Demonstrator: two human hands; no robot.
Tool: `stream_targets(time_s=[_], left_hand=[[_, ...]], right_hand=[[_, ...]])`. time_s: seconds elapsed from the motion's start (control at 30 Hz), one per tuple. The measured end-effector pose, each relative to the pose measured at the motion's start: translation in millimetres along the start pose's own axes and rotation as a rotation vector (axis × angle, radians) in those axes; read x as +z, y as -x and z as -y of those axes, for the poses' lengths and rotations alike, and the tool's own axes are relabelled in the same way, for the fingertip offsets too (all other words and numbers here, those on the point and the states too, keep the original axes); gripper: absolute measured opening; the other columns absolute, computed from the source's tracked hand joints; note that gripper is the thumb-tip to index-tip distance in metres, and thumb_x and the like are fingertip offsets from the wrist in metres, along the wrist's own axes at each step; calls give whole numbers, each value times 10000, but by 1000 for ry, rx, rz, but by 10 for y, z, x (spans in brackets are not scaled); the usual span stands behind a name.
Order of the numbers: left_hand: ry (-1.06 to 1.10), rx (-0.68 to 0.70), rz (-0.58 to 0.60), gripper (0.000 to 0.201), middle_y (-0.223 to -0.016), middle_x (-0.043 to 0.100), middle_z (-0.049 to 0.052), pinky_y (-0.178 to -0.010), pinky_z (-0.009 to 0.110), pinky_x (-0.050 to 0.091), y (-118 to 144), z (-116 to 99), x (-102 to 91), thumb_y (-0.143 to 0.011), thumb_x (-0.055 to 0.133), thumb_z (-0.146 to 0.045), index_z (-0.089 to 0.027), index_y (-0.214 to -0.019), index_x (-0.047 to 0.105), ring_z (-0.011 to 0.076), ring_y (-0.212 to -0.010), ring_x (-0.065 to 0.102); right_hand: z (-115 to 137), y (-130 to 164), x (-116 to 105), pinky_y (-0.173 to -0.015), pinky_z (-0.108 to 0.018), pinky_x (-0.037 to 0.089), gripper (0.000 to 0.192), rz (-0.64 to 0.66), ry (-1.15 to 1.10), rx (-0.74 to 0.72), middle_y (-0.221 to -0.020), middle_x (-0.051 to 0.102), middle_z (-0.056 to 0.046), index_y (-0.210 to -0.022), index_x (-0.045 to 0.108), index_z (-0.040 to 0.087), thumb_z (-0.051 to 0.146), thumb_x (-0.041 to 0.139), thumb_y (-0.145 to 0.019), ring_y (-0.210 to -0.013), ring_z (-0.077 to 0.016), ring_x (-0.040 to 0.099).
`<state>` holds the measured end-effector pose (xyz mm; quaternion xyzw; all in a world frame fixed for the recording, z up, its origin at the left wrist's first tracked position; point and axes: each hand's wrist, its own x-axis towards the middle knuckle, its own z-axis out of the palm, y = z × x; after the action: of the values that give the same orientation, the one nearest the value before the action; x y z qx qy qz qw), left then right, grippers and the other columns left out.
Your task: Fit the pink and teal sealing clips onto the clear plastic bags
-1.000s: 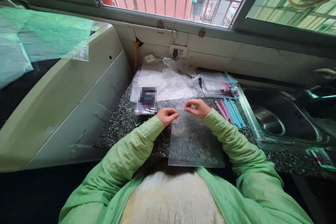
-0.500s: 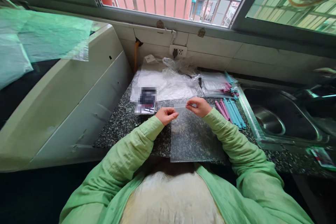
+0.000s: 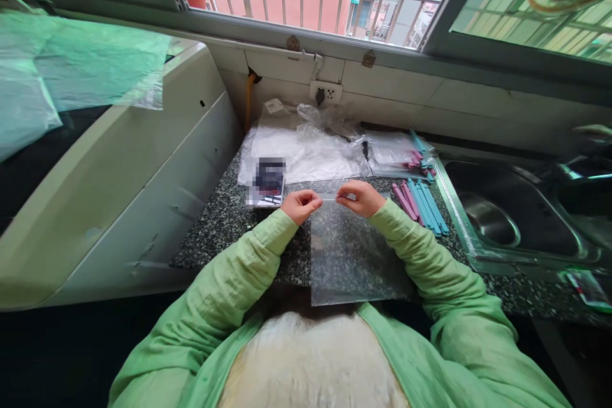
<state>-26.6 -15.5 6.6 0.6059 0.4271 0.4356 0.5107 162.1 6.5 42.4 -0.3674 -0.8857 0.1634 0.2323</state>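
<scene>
A clear plastic zip bag (image 3: pixel 351 255) hangs flat in front of me over the speckled granite counter (image 3: pixel 224 223). My left hand (image 3: pixel 299 205) pinches the bag's top edge at the left. My right hand (image 3: pixel 358 197) pinches the same top strip at the right. The two hands are a few centimetres apart. Both arms wear light green sleeves.
Pink and blue sticks (image 3: pixel 419 201) lie right of my right hand, beside a steel sink (image 3: pixel 502 217). More sticks in clear bags (image 3: pixel 399 154) and a pile of plastic bags (image 3: pixel 306 150) sit at the back. A small printed card (image 3: pixel 268 182) lies left. A white appliance (image 3: pixel 119 172) borders the counter's left.
The bag's bottom edge rose slightly, then dropped back down. Both hands stayed pinched on the top strip with only small shifts.
</scene>
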Motion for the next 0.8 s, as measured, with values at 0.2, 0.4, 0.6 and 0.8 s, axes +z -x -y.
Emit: stream_targets(time_s=[0.2, 0.4, 0.6, 0.8], left_hand=[[23, 10, 17, 294, -464, 367, -45, -444, 196, 231, 5, -12, 9, -590, 600, -396, -123, -532, 505, 48, -457, 306], [4, 40, 2, 256, -473, 374, -43, -451, 201, 239, 11, -2, 9, -603, 584, -355, -125, -531, 498, 50, -459, 311], [-30, 51, -13, 265, -469, 365, -43, -451, 201, 231, -3, 37, 17, -606, 580, -361, -127, -522, 488, 51, -455, 303], [-40, 24, -40, 294, -458, 361, -49, -447, 198, 227, -19, 35, 8, -596, 588, -399, -130, -521, 494, 50, -449, 296]], right_hand=[[5, 2, -58, -589, -218, 387, 134, 68, -30, 59, -630, 619, -41, -695, 621, 132, 237, 542, -720, -595, -110, 522], [-63, 20, -113, -556, -205, 364, 158, 147, -59, 149, -586, 586, -22, -656, 604, 123, 240, 519, -721, -556, -93, 492], [-125, 1, -84, -571, -207, 371, 135, 61, -74, 162, -587, 573, -14, -643, 596, 130, 230, 530, -706, -564, -94, 489], [-148, -3, -65, -573, -210, 376, 135, 10, -47, 95, -593, 580, -21, -654, 599, 140, 241, 534, -714, -570, -100, 498]])
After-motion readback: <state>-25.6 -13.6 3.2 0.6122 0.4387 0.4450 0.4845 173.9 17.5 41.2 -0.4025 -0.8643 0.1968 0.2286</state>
